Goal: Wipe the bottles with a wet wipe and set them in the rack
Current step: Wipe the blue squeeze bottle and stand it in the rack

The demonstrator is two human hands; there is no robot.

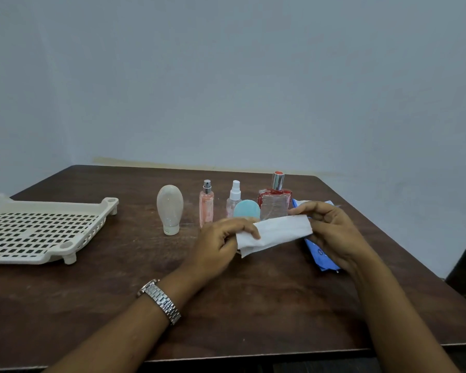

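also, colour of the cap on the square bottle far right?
The square bottle has a silver cap with a red-orange top, clearest in the head view.

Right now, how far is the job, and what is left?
Done: a wet wipe is out, near the blue packet. In hand: the left hand and right hand pinch its ends. Left: the white tube, pink spray, clear spray and red bottle stand on the table, none in the rack.

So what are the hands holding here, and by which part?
The white wet wipe, held above the table between both hands: the left hand pinches its left end, the right hand its right end.
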